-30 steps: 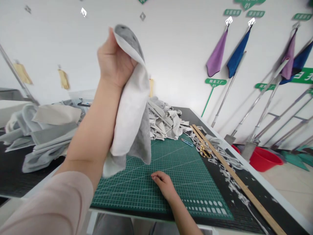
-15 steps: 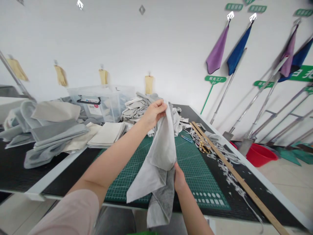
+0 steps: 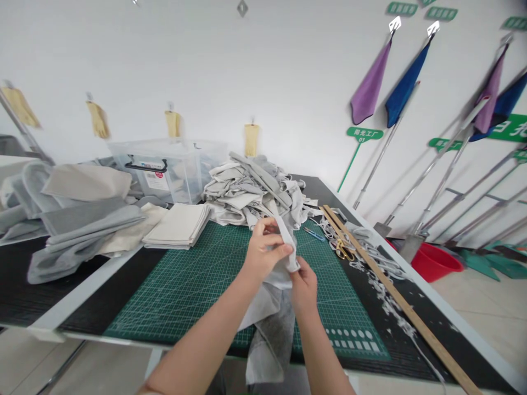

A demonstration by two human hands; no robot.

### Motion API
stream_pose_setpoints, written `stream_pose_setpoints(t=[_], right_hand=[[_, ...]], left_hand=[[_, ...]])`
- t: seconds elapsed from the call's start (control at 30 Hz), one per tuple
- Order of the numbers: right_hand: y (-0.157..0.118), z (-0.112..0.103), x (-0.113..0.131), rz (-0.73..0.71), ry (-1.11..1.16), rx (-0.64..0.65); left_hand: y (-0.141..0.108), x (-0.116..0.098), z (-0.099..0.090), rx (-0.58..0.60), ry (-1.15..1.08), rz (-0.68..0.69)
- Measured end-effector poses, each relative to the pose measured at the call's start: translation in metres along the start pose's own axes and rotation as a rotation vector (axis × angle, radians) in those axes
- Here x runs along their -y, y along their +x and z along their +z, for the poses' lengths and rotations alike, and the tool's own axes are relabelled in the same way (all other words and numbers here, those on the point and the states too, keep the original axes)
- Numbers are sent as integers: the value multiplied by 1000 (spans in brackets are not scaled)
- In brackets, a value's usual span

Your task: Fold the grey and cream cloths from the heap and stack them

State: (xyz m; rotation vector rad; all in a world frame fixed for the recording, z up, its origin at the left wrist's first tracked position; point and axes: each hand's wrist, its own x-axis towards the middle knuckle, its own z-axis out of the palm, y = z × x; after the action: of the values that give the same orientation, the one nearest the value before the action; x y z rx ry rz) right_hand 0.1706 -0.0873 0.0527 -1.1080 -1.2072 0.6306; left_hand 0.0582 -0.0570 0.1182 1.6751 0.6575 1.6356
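A: What's the biggest thing?
B: The black table (image 3: pixel 96 307). It goes under the green mat (image 3: pixel 177 291) and sticks out on both sides.
A: And behind the mat?
B: A big messy heap (image 3: pixel 242 189) of grey and white cloths. A clear box (image 3: pixel 189 181) with a black handle is behind the mat too, more to the left.
A: What's left of the mat?
B: A floppy grey pile (image 3: pixel 86 225).
A: And right of it?
B: A red bucket (image 3: pixel 436 263) down on the floor, well apart. A long wooden stick (image 3: pixel 395 293) lies closer.
A: Where's the grey cloth (image 3: pixel 269 329)?
B: Up over the mat, hanging down past its front edge.
A: Who's got it?
B: The left hand (image 3: pixel 267 249) pinches its top part, thumb and fingers closed on it. The right hand (image 3: pixel 304 285) is closed on it too, just lower.
A: Any small stuff?
B: A neat stack (image 3: pixel 177 225) by the mat's back left corner. Gold scissors (image 3: pixel 343 249) sit just right of the mat. A little blue tool (image 3: pixel 315 235) is at its back right corner.
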Motion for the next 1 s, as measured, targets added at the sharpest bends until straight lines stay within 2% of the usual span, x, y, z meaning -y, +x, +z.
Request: stream_pose_setpoints(t=[0.07, 0.13, 0.27, 0.33, 0.4, 0.47, 0.57, 0.63, 0.7, 0.77, 0.83, 0.93, 1.0], right_hand=[[0, -5, 7, 104, 194, -58], [1, -15, 16, 141, 228, -77], [3, -40, 38, 15, -124, 124], [3, -52, 45, -65, -298, 189], [5, -64, 49, -129, -405, 202], [10, -78, 51, -186, -502, 198], [19, -102, 58, -263, -651, 221], [26, -117, 67, -300, -734, 324], [32, -128, 77, -326, -816, 498], [38, -135, 85, -377, -911, 611], [44, -141, 91, -482, -1003, 583], [53, -150, 99, -696, -1120, 336], [57, -157, 104, -763, -1216, 165]], left_hand=[[-11, -3, -10, -83, 90, 16], [-17, -3, -23, -90, 68, 3], [-22, 1, -41, 82, -127, -119], [-27, 4, -43, 127, -126, -217], [-34, 4, -41, 183, -71, -305], [-40, 1, -40, 306, -25, -346], [-44, -9, -43, 620, 111, -354], [-43, -15, -47, 798, 352, -314], [-42, -15, -52, 844, 628, -235], [-39, -12, -57, 738, 855, -168], [-33, -8, -64, 533, 1026, -129], [-17, -7, -75, 197, 1159, -67], [-2, -10, -82, 44, 1157, 6]])
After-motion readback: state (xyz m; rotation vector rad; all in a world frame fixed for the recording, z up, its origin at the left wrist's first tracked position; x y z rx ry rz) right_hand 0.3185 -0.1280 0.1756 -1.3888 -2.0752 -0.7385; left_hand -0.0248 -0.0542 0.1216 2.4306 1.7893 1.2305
